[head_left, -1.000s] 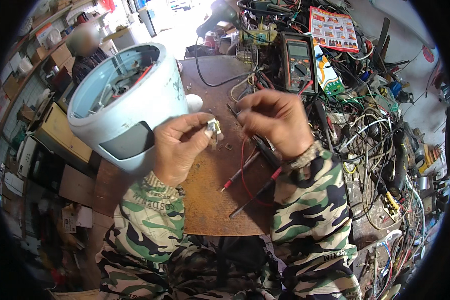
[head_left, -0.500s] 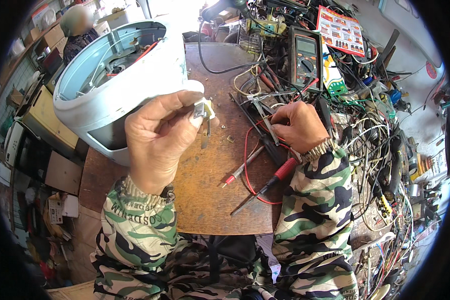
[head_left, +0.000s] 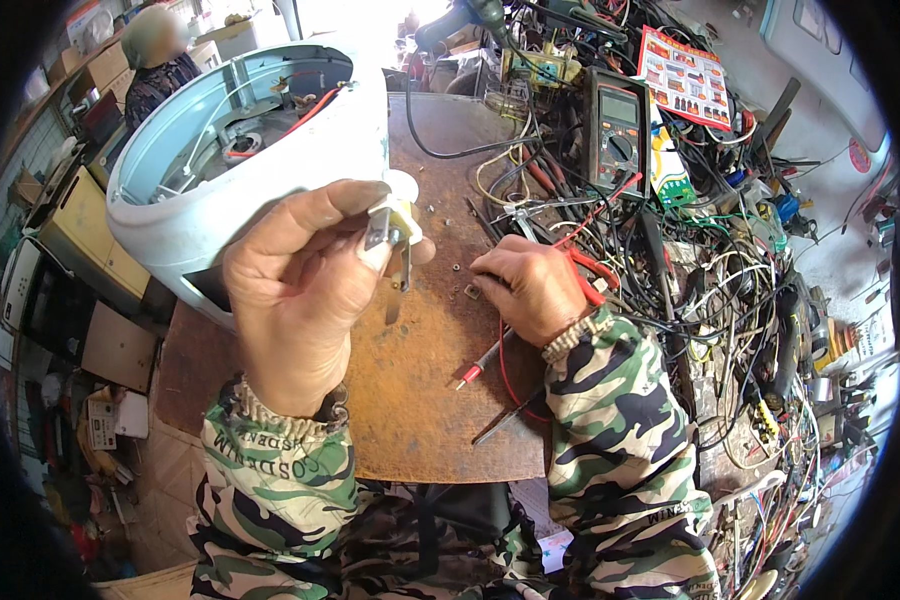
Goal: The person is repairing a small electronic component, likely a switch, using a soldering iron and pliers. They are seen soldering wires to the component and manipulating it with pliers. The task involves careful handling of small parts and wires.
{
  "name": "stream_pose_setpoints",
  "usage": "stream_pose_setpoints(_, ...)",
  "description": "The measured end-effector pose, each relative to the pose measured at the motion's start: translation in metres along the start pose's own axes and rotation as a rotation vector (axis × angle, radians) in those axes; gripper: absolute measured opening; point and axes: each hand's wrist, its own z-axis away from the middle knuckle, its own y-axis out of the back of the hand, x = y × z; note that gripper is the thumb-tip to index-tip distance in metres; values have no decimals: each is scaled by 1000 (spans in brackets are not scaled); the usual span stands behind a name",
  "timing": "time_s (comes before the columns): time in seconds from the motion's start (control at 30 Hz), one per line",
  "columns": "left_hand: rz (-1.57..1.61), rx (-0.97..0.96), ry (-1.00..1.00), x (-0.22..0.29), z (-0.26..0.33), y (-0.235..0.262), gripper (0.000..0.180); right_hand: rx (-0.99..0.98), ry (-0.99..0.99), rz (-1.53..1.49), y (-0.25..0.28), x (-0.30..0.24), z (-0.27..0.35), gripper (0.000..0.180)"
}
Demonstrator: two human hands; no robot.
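Observation:
My left hand (head_left: 295,290) pinches a small white plastic part with metal tabs (head_left: 395,232) between thumb and fingers. A thin metal blade points down from it, held above the wooden table. Low over the table's right half, my right hand (head_left: 532,290) has its fingers curled together. Its fingertips meet a small square metal piece (head_left: 472,291); whether they grip it I cannot tell. A tiny nut (head_left: 456,267) lies just beyond. Partly covered by my right hand and sleeve are a red-tipped test probe (head_left: 475,370) and its red lead.
A white and pale-blue round appliance housing (head_left: 270,190) stands open at the left, wires inside. A multimeter (head_left: 618,135) lies at the back right beside a printed red card (head_left: 685,78). Tangled cables (head_left: 740,290) crowd the right side. Another person (head_left: 155,55) is at the far left.
My right hand has moved left from the long metal tool to the small square piece. My left hand still holds the white part, now slightly lower and further left.

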Motion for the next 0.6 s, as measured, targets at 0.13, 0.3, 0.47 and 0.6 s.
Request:
stream_pose_setpoints(0.13, -8, -1, -6, -2, 0, 0, 29, -48, 51, 10, -13, 0, -2, 11)
stream_pose_setpoints(0.3, -9, -11, -3, -4, -1, 3, 30, -24, 19, -30, -17, 7, -2, 11)
stream_pose_setpoints(0.47, -11, -20, 42, -8, -2, -3, 29, 40, -160, -34, 8, 12, 1, 16)
stream_pose_setpoints(0.6, -57, 20, 39, -7, 3, 4, 28, -17, -206, -163, 14, 17, -9, 17)
